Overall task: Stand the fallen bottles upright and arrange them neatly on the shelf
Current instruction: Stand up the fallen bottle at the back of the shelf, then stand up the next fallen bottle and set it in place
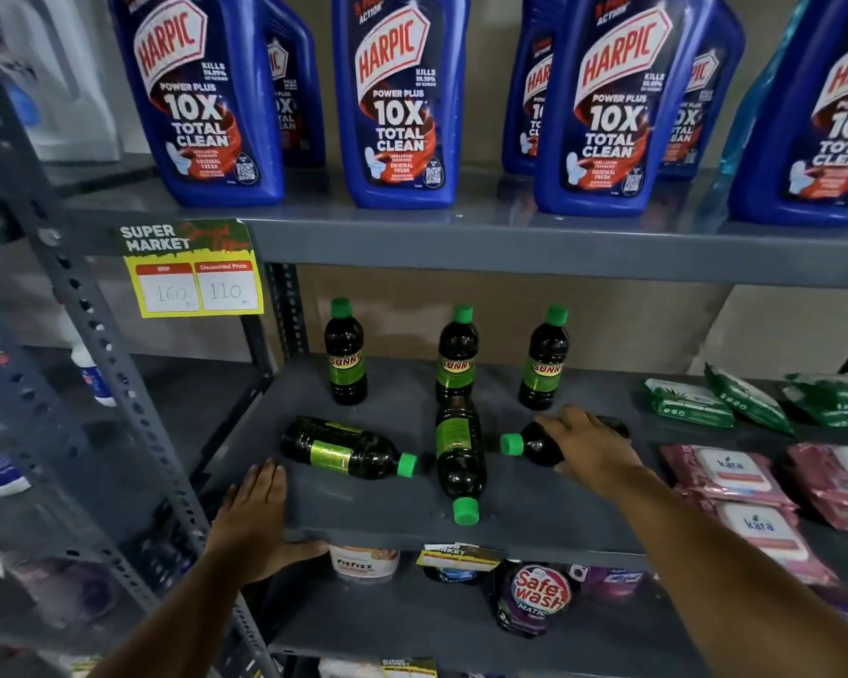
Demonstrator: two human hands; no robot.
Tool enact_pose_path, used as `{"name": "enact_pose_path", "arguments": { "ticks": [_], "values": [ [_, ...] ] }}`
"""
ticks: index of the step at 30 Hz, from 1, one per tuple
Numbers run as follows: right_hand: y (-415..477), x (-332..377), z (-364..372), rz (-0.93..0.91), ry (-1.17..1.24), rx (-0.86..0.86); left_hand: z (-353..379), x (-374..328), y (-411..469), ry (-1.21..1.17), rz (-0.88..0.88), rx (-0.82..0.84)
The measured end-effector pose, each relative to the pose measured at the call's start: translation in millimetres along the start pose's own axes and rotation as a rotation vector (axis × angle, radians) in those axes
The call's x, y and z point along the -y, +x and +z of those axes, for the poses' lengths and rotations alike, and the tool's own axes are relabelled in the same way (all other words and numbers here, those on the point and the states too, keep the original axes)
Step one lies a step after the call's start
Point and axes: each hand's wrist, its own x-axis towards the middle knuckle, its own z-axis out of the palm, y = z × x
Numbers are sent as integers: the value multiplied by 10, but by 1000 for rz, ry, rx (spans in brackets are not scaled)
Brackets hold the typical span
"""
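Three fallen Sunny bottles (461,452) lie on the grey shelf (383,511), the rightmost (534,445) covered by the right hand (591,445), not visibly clasped, the left hand (253,518) flat on the edge; rigid, probably slippery bodies are best gripped mid-label.

Right hand (589,445) hides the fallen bottle's (534,445) body.

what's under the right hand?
The right hand covers a fallen Sunny bottle; its green cap points left. Its label and base are hidden.
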Motion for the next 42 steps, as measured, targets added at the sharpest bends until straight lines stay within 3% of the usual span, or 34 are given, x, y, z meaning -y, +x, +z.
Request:
{"name": "enact_pose_path", "arguments": {
  "ticks": [7,9,12,18,24,30,33,35,36,39,42],
  "values": [
    [61,-274,-171,83,803,-212,22,28,16,-45,-7,1],
    [66,-353,-144,82,1044,-170,23,24,20,-45,-6,-10],
    [39,-351,-155,97,1148,-78,17,10,9,-24,-4,-11],
    [111,-359,-195,129,1160,-16,20,14,9,-10,-3,-13],
    [124,-177,-134,174,1076,-345,28,20,9,-22,3,-39],
    [183,-56,-50,180,1011,-401,29,24,14,-30,5,-39],
    [118,40,-53,264,684,-703,23,14,17,-23,5,-27],
    [51,188,-69,109,333,-949,21,11,20,-24,2,-25],
    [37,275,-70,-41,227,-981,16,9,23,-25,1,-27],
    [31,559,67,-457,114,-797,19,8,15,-16,3,-24],
    [25,810,176,-518,177,-408,14,3,9,-24,3,-25]
  ]
}}
